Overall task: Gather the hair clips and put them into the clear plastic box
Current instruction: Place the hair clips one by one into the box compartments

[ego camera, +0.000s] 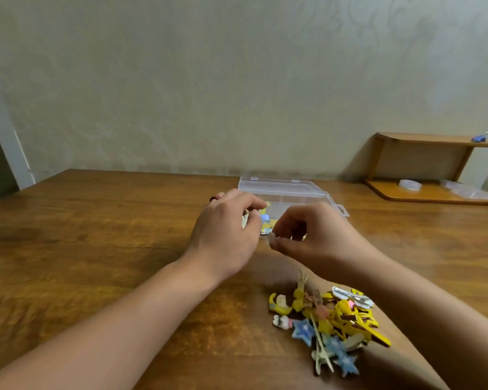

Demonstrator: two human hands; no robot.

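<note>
Bare forearms, no sleeves; left hand (226,235) w/ red-painted nail, fingers (248,199) ringless

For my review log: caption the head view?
Both hands pinch clips over clear box; clip pile waits.

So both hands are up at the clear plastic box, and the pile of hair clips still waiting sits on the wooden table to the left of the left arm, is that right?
Not quite. The head view shows the pile of yellow, blue and white hair clips lying between the forearms, right of the left arm and close against the right one. The rest holds: the left hand and right hand are at the clear plastic box on the wooden table.
</note>
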